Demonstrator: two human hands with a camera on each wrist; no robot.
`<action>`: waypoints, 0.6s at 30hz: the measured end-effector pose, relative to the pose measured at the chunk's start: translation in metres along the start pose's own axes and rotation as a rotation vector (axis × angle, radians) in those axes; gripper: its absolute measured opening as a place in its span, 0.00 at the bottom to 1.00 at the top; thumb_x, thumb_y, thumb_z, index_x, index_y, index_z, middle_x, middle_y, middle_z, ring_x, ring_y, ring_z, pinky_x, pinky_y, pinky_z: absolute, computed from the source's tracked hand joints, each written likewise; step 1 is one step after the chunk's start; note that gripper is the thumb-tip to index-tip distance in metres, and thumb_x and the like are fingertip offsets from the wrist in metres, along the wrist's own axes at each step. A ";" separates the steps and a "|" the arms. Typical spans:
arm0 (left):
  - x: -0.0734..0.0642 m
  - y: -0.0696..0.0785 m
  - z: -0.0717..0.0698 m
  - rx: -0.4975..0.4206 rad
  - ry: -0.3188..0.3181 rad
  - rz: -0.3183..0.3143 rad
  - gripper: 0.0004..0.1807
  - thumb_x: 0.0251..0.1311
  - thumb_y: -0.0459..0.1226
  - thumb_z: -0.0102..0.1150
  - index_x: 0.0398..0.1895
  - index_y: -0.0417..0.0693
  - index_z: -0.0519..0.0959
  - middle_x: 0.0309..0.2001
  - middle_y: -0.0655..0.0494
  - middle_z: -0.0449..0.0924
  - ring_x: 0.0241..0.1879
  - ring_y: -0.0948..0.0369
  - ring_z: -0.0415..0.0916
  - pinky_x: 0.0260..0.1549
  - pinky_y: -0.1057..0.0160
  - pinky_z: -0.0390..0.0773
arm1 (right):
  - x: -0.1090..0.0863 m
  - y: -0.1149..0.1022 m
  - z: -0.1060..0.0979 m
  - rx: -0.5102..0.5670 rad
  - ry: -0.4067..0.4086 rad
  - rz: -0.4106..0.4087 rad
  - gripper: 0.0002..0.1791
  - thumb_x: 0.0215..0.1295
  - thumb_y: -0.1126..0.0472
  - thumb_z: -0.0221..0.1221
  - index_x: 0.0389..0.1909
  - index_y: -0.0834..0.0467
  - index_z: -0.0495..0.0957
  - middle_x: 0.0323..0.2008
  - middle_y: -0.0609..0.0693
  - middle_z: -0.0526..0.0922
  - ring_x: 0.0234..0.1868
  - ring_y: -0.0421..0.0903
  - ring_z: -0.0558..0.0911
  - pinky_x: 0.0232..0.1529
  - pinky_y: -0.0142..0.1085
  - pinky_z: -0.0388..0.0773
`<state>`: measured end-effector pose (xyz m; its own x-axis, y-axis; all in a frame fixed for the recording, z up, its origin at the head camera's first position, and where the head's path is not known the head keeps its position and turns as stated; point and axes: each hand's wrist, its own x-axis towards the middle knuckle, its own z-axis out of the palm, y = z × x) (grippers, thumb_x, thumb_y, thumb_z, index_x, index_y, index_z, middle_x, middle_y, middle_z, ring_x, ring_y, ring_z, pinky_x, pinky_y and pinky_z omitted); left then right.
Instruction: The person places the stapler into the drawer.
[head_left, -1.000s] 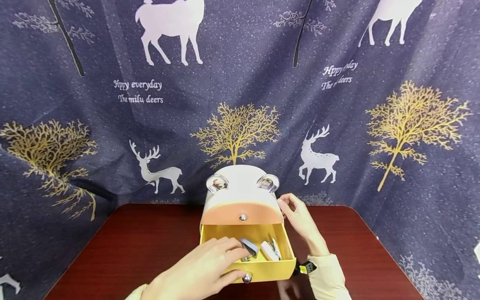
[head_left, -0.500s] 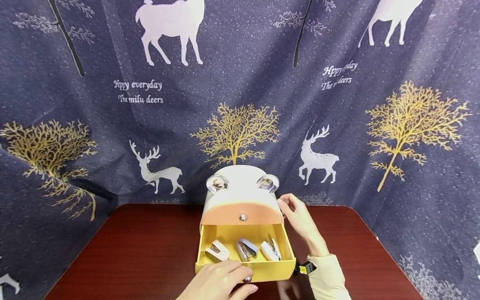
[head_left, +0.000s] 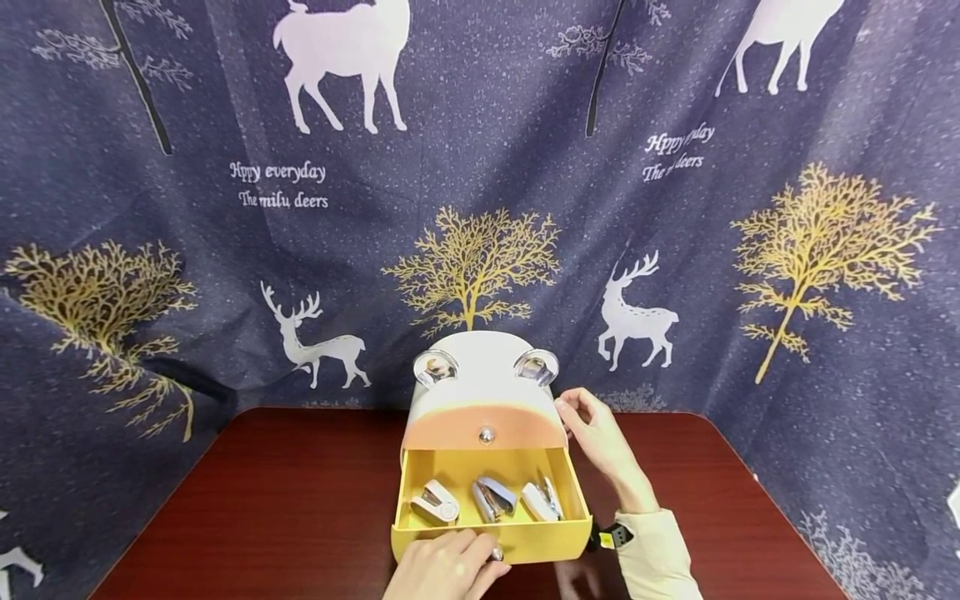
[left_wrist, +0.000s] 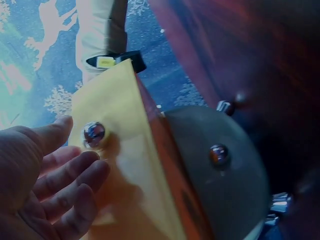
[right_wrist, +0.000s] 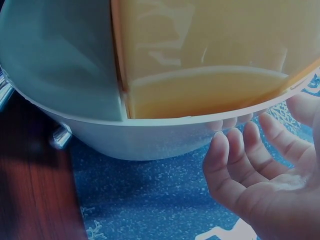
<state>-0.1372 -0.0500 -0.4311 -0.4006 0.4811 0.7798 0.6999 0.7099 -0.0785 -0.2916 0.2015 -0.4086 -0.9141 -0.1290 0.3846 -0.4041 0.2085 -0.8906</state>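
A white desktop drawer box (head_left: 480, 367) stands on the table with its yellow lower drawer (head_left: 543, 543) pulled out. Inside the drawer lie a white stapler (head_left: 437, 503) at left, a bluish-grey stapler (head_left: 493, 500) in the middle and another white stapler (head_left: 542, 502) at right. My left hand (head_left: 444, 568) is at the drawer front, its thumb and loosely bent fingers about the silver knob (left_wrist: 93, 135); in the left wrist view a gap shows between thumb and knob. Relaxed fingers of my right hand (right_wrist: 270, 175) rest against the box's right side.
Above the lower drawer is an orange upper front (head_left: 442, 429) with its own silver knob (head_left: 486, 436). Two shiny round pieces (head_left: 435, 367) stick out near the box's top. The reddish-brown table (head_left: 300, 492) ends at a dark blue patterned cloth (head_left: 480, 167) behind.
My left hand has moved from above the drawer's left part down to the knob, uncovering the left stapler. My right hand and the drawer have stayed in place.
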 end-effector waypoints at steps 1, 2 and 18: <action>-0.001 0.000 0.001 -0.001 0.001 0.002 0.18 0.72 0.54 0.47 0.28 0.56 0.75 0.19 0.67 0.67 0.16 0.68 0.67 0.11 0.72 0.58 | 0.000 0.000 0.000 -0.002 0.002 0.001 0.13 0.72 0.60 0.56 0.47 0.67 0.74 0.34 0.55 0.76 0.29 0.44 0.78 0.33 0.36 0.78; -0.002 -0.001 0.003 0.000 0.001 0.006 0.18 0.72 0.54 0.46 0.30 0.55 0.76 0.19 0.67 0.67 0.16 0.68 0.67 0.10 0.72 0.59 | 0.000 0.000 0.000 -0.003 0.003 0.000 0.13 0.73 0.60 0.56 0.47 0.67 0.74 0.34 0.55 0.76 0.29 0.44 0.78 0.33 0.36 0.78; -0.007 -0.004 0.009 -0.043 0.011 0.012 0.12 0.70 0.50 0.53 0.35 0.54 0.77 0.21 0.67 0.67 0.16 0.69 0.67 0.12 0.73 0.61 | 0.001 -0.002 -0.001 -0.011 0.000 0.014 0.11 0.73 0.62 0.55 0.47 0.68 0.74 0.34 0.54 0.77 0.29 0.44 0.78 0.32 0.34 0.77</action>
<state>-0.1427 -0.0516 -0.4416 -0.3857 0.4832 0.7860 0.7295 0.6813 -0.0609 -0.2916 0.2024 -0.4064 -0.9195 -0.1257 0.3724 -0.3919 0.2205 -0.8932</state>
